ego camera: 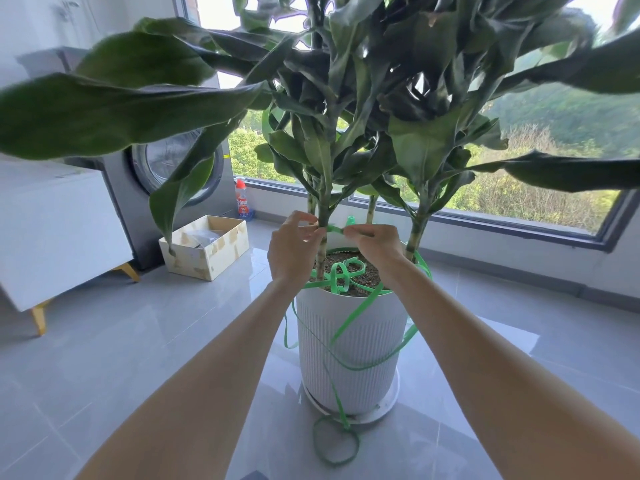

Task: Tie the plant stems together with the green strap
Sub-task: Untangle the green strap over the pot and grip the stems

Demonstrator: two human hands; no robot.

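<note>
Pinching the green strap [334, 229] from both sides: the left hand [294, 251] has its grip closed on the band right at the nearest stem [323, 209], thumb and fingertips nipped together. The right hand [375, 244] has its own grip closed on the strap just right of that stem. A short run of strap spans the two pinches, hard up against the stem. Whether it passes behind the stem, I can't tell from here.

How will it handle? I'd call it light, thin and flat, and springy too, going by the way it holds its curls. It is probably slick plastic that wants to uncoil and slide out of a knot. It is best held close to the crossing point, pinched flat, with the working lengths short and taut.

Moving outward, the slack lies in loops on the soil [367, 268] just below the hands. It spills over the near rim of the white pot [349, 341], trails down the ribbed wall and ends in a loop on the floor [173, 341].

The right stem [417, 230] stands well apart from the pinch, with a run of strap passing near its base, and the far stem [372, 209] rises behind the right hand. By my reckoning neither is gathered in yet, so the tie is barely begun.
</note>
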